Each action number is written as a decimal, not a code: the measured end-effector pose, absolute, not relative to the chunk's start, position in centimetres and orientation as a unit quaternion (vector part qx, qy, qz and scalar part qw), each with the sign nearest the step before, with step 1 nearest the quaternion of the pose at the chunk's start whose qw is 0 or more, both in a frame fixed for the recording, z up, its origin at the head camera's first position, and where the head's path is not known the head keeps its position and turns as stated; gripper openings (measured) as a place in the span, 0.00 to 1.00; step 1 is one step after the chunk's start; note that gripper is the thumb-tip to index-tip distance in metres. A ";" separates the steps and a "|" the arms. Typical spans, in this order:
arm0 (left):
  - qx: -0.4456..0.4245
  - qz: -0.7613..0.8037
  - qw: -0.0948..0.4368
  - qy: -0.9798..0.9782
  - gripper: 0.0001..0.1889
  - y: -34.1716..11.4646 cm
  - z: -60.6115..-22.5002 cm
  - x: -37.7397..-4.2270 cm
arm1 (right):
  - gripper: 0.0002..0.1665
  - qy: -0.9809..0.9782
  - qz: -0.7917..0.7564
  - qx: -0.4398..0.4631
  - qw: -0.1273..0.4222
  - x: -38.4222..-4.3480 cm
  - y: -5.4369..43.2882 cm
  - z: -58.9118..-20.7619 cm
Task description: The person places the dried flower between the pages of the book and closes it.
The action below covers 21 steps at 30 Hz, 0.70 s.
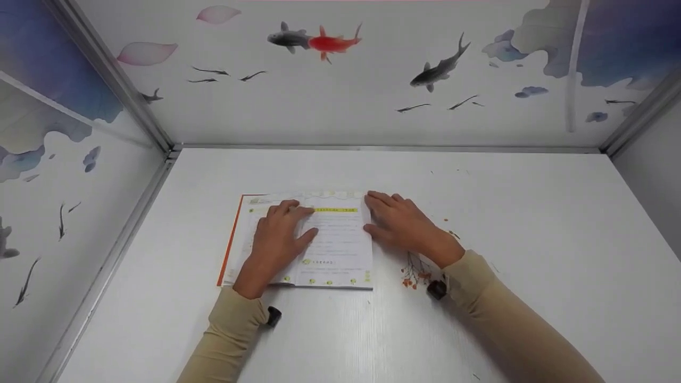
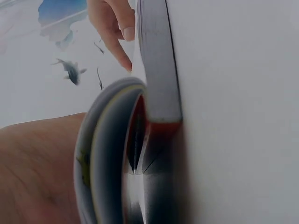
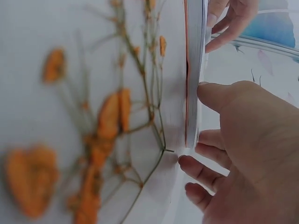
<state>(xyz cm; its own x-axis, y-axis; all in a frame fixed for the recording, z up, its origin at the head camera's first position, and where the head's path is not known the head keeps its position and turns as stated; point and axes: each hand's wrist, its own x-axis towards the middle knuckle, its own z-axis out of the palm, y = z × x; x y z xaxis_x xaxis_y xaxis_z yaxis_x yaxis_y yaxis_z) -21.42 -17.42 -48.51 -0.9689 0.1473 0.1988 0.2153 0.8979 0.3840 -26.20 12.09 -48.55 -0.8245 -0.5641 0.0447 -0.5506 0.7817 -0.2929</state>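
Note:
An open book (image 1: 338, 242) with printed pages and an orange cover edge lies on the white table. My left hand (image 1: 279, 231) rests across its left page near the fold, fingers and thumb spread. In the left wrist view, several pages (image 2: 84, 154) curve up beside that palm, next to the thick page block (image 2: 161, 60). At the book's right edge is my right hand (image 1: 401, 221), its thumb and fingertips touching the margin. The right wrist view shows the thumb (image 3: 212, 95) against the page edges. Under the right wrist lies a dried sprig (image 1: 415, 272) with orange flowers.
Small orange and dark plant bits (image 1: 446, 219) are scattered on the table (image 1: 393, 340) to the right of the book. White panels (image 1: 367, 106) printed with fish stand along the back and left, with metal rails (image 1: 372, 147) at their base.

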 end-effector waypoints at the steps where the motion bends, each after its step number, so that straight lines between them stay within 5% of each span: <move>1: -0.092 -0.205 0.082 -0.971 0.24 -17.4 -48.6 -21.4 | 0.43 0.944 -0.145 -0.298 0.014 -26.2 12.2 -48.5; 11: -0.089 -0.210 0.079 -0.970 0.24 -17.4 -48.7 -21.4 | 0.10 0.921 -0.150 -0.354 -0.066 -25.4 14.6 -48.1; 21: -0.092 -0.207 0.083 -0.970 0.24 -17.3 -48.8 -21.3 | 0.20 0.904 -0.158 -0.395 -0.049 -23.1 18.2 -48.3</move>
